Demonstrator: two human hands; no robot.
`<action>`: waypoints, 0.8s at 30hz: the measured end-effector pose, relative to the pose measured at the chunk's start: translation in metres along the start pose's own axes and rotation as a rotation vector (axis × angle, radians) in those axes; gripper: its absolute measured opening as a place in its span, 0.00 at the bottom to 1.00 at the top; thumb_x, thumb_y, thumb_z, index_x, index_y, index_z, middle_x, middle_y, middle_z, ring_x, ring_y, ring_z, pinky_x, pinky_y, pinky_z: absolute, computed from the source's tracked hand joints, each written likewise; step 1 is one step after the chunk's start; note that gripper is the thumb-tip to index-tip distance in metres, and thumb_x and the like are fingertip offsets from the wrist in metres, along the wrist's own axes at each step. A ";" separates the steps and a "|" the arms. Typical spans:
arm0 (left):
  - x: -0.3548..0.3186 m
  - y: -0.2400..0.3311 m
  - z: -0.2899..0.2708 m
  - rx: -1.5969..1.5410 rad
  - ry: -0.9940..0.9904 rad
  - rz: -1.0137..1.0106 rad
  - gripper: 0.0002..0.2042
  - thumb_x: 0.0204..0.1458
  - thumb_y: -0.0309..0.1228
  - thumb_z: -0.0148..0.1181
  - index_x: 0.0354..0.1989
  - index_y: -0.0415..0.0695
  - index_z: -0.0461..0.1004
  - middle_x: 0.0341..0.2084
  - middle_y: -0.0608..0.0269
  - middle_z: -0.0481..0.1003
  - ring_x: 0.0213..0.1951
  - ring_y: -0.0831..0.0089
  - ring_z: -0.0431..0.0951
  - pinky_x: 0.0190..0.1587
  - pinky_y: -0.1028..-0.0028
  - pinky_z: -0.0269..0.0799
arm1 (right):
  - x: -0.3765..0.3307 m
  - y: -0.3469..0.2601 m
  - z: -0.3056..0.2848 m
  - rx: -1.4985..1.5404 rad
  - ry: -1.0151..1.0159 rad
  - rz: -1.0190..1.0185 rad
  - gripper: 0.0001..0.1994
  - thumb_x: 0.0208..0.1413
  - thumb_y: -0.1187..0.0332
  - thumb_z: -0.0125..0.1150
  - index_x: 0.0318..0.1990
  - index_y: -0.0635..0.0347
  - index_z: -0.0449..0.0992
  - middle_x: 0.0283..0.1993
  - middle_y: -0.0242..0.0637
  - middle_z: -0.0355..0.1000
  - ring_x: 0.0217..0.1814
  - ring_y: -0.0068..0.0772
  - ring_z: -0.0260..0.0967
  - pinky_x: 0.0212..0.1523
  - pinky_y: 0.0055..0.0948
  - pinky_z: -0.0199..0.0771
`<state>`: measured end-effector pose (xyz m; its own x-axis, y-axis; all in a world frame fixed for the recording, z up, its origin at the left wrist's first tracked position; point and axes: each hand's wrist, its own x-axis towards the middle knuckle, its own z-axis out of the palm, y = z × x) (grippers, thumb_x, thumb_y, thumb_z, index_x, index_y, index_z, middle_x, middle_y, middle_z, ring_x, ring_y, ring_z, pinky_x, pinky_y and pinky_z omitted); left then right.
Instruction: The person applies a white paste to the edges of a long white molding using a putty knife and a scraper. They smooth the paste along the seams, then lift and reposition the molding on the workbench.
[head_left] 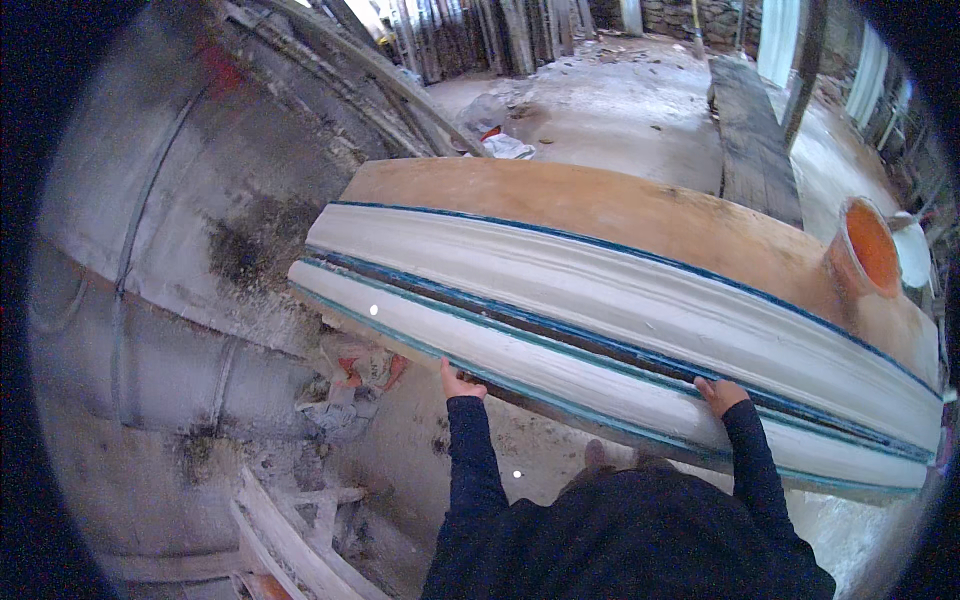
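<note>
Two long white mouldings with blue and teal edges lie side by side across the view, a dark gap between them. My left hand [462, 382] is closed on the lower edge of the near moulding [560, 352], its thumb on top and the other fingers partly hidden underneath. Farther right, my right hand [722, 396] reaches over that same moulding and grips it at its far edge, by the gap. The far moulding [600, 268] rests on a brown-orange tabletop [560, 190], apart from my left hand.
An orange-lined bucket [868, 250] stands at the table's right end. Beyond it lies a long dark plank [752, 140]. A crumpled bag [365, 362] sits on the floor at left, with a whitened wooden frame [300, 540] at lower left. Wooden slats [490, 35] line the back.
</note>
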<state>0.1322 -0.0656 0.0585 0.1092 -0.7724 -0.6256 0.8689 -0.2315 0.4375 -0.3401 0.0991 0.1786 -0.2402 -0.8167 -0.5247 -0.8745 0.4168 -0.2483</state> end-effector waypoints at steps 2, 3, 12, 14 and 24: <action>-0.003 -0.009 0.012 0.029 -0.010 0.032 0.31 0.40 0.53 0.54 0.50 0.46 0.61 0.49 0.61 0.62 0.51 0.59 0.60 0.55 0.54 0.51 | 0.001 0.003 -0.002 -0.006 -0.018 0.058 0.41 0.49 0.35 0.24 0.28 0.67 0.74 0.31 0.58 0.69 0.38 0.55 0.67 0.40 0.45 0.64; -0.008 -0.013 0.020 0.064 0.003 0.059 0.32 0.39 0.53 0.54 0.50 0.46 0.61 0.50 0.60 0.62 0.51 0.59 0.60 0.55 0.53 0.51 | 0.002 0.010 0.005 0.001 0.058 0.034 0.39 0.50 0.36 0.26 0.24 0.66 0.74 0.26 0.56 0.69 0.34 0.55 0.66 0.36 0.45 0.63; -0.039 -0.010 0.037 0.095 0.023 0.127 0.33 0.37 0.53 0.60 0.46 0.40 0.62 0.43 0.55 0.65 0.45 0.59 0.64 0.49 0.54 0.58 | -0.008 0.002 0.006 0.001 0.159 0.020 0.32 0.51 0.39 0.32 0.28 0.59 0.76 0.27 0.49 0.70 0.33 0.52 0.67 0.35 0.44 0.65; -0.038 -0.005 0.036 0.064 0.013 0.032 0.34 0.38 0.54 0.59 0.47 0.40 0.62 0.44 0.55 0.65 0.45 0.59 0.65 0.49 0.54 0.59 | -0.009 0.001 0.005 -0.003 0.182 0.005 0.30 0.52 0.41 0.33 0.30 0.56 0.76 0.28 0.48 0.71 0.33 0.51 0.67 0.35 0.43 0.65; -0.032 -0.007 0.030 0.073 0.000 0.043 0.27 0.45 0.52 0.52 0.47 0.45 0.63 0.46 0.58 0.64 0.48 0.58 0.63 0.50 0.50 0.57 | -0.010 0.001 0.003 0.004 0.169 0.012 0.28 0.52 0.41 0.30 0.37 0.49 0.74 0.32 0.48 0.71 0.37 0.50 0.68 0.38 0.43 0.66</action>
<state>0.1083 -0.0571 0.0944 0.1455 -0.7827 -0.6051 0.8259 -0.2406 0.5099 -0.3373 0.1088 0.1814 -0.3188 -0.8669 -0.3833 -0.8694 0.4285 -0.2460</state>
